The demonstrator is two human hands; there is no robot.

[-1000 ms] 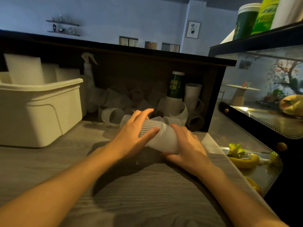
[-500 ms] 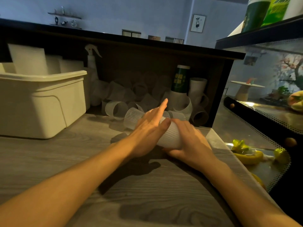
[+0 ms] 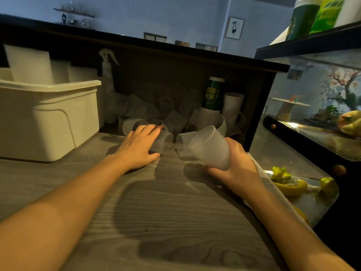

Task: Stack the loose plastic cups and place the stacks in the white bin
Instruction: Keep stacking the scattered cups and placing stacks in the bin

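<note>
1. a spray bottle point(image 3: 107, 75) and a green can point(image 3: 213, 93) stood behind the pile of loose cups point(image 3: 156, 112), right of the white bin point(image 3: 48, 122).
2. the right hand point(image 3: 237, 165) gripped a ribbed, see-through stack of cups point(image 3: 210, 147), tilted above the counter point(image 3: 156, 212).
3. the left hand point(image 3: 139, 146) lay over a cup on its side point(image 3: 163, 142), fingers curved round it.

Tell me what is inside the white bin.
Above the white bin's rim rise pale upright shapes, apparently cup stacks. The wall hides their lower parts and anything else on the bin floor.
</note>
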